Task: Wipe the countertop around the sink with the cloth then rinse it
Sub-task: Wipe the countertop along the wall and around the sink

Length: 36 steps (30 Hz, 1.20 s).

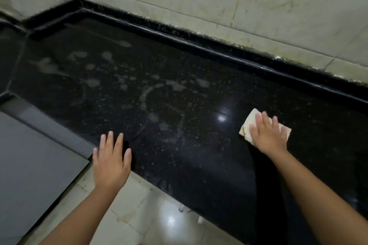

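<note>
Right hand (267,134) flat on pale, folded cloth (249,125), dark countertop (179,105).

Black speckled countertop (179,89) with pale grey smears, cream cloth (250,123), stained off-white wall tiles (258,6)

right hand (267,135) flat on cloth (250,123), black countertop (179,145)

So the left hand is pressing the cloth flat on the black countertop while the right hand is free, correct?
Not quite: the head view shows the right hand pressing the cloth flat on the black countertop, while the left hand is free.
</note>
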### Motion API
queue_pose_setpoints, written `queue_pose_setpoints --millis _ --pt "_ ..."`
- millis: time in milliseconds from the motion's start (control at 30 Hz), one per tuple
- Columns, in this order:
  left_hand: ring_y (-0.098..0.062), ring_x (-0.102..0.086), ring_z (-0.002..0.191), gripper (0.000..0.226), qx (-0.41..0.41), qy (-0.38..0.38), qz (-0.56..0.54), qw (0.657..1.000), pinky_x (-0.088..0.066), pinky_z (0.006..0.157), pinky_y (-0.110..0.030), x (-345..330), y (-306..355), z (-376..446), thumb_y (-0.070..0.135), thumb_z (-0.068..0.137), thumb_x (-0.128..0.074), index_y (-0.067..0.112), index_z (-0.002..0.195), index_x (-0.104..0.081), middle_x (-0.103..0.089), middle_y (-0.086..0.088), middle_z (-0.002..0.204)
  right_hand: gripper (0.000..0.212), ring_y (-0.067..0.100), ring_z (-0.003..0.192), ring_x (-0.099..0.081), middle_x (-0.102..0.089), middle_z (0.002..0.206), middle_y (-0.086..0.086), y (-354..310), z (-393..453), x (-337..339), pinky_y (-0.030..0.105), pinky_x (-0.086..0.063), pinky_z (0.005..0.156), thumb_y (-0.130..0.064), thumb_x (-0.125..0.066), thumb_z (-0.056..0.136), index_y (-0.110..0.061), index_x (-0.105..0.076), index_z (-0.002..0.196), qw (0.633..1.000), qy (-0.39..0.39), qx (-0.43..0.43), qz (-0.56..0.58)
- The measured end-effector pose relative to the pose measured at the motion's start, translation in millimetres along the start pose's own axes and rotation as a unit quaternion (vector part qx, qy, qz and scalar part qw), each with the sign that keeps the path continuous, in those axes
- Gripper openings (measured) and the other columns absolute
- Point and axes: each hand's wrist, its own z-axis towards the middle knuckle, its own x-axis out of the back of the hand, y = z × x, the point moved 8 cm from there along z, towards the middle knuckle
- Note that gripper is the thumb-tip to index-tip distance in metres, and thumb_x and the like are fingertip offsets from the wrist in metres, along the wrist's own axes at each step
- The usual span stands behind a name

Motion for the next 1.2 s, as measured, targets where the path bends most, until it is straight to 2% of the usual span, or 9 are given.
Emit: queue_pose_setpoints --millis 133,333,433,533,600,700,867,1000,1200 --pt "-0.031 -0.014 0.141 0.072 -0.024 -0.012 0.002 1.0 -0.006 0.111 -0.05 -14.0 -10.7 9.8 0.048 0.088 -0.011 0.006 0.139 -0.037 -0.027 -0.017 0.149 0.054 0.025 0.144 0.012 0.009 0.158 -0.004 -39.3 37.0 -0.6 0.047 0.004 0.115 -0.038 -0.013 0.1 -0.023 0.0 0.149 0.996 -0.013 -0.082 0.036" --pt "-0.037 -0.025 0.135 0.062 -0.037 0.009 -0.014 0.999 -0.009 0.107 -0.055 -19.7 -12.3 9.5 0.036 0.088 -0.017 0.004 0.136 -0.041 -0.034 -0.025 0.143 0.055 0.023 0.145 0.01 0.007 0.158 -0.006 -168.6 7.0 -38.8 0.045 0.001 0.115 -0.042 -0.01 0.098 -0.025 -0.001 0.149 0.994 -0.03 0.105 -0.023" --pt "-0.042 -0.04 0.126 0.055 -0.059 -0.014 0.019 0.998 -0.019 0.097 -0.06 -24.7 -11.1 10.1 0.032 0.092 -0.023 0.002 0.128 -0.05 -0.046 -0.027 0.133 0.071 0.025 0.141 -0.025 -0.025 0.154 -0.003 -199.2 -54.5 -63.5 0.047 -0.025 0.111 -0.049 0.0 0.086 -0.023 -0.027 0.145 0.975 -0.034 0.201 -0.086" --pt "-0.036 -0.042 0.124 0.063 -0.059 -0.052 0.028 0.997 -0.018 0.091 -0.063 -23.1 -14.1 11.7 0.039 0.099 -0.007 0.004 0.125 -0.053 -0.053 -0.025 0.128 0.055 0.023 0.118 -0.056 -0.059 0.13 -0.004 -162.7 -98.4 -75.4 0.04 -0.044 0.095 -0.043 -0.002 0.098 -0.025 -0.044 0.128 0.974 -0.035 0.194 -0.109" --pt "-0.032 -0.036 0.126 0.064 -0.08 -0.073 0.02 0.994 -0.017 0.088 -0.065 -20.9 -16.9 11.2 0.041 0.099 -0.004 0.005 0.126 -0.051 -0.053 -0.024 0.127 0.067 0.02 0.13 -0.04 -0.051 0.137 -0.004 -125.1 -119.3 -71.9 0.038 -0.026 0.101 -0.051 0.002 0.096 -0.02 -0.041 0.136 0.98 -0.053 0.15 -0.12" --pt "-0.033 -0.036 0.126 0.061 -0.108 -0.038 -0.004 0.993 -0.019 0.089 -0.064 -5.4 -33.7 26.2 0.042 0.099 -0.012 0.004 0.128 -0.05 -0.051 -0.025 0.129 0.068 0.014 0.144 0.001 -0.001 0.153 -0.013 -88.7 -121.8 -57.7 0.037 -0.003 0.113 -0.062 0.003 0.088 -0.026 -0.003 0.146 0.997 -0.033 0.043 -0.049" --pt "-0.034 -0.029 0.135 0.046 -0.07 -0.025 -0.025 0.997 -0.01 0.106 -0.06 10.3 -79.5 74.5 0.03 0.095 -0.041 0.003 0.132 -0.047 -0.038 -0.021 0.142 0.053 0.027 0.144 0.007 0.004 0.158 -0.002 -125.3 -83.5 -42.5 0.048 -0.001 0.115 -0.036 -0.017 0.1 -0.021 -0.002 0.149 0.977 0.013 -0.201 0.069" --pt "-0.04 -0.045 0.123 0.052 -0.125 -0.023 -0.009 0.992 -0.024 0.097 -0.065 7.0 -79.8 95.8 0.032 0.089 -0.029 0.001 0.119 -0.06 -0.054 -0.022 0.129 0.054 0.028 0.144 0.01 0.008 0.158 -0.002 -235.0 -64.7 -67.0 0.049 0.001 0.115 -0.039 -0.012 0.1 -0.021 0.002 0.149 0.993 -0.019 -0.101 0.053" --pt "-0.04 -0.055 0.113 0.05 -0.153 0.018 -0.022 0.988 -0.034 0.088 -0.065 10.3 -76.6 99.3 0.028 0.085 -0.03 0.001 0.109 -0.065 -0.061 -0.022 0.118 0.05 0.023 0.115 -0.059 -0.062 0.125 -0.005 -334.7 -110.8 -91.4 0.044 -0.045 0.096 -0.042 -0.026 0.088 -0.026 -0.063 0.117 0.996 0.015 0.09 0.007"
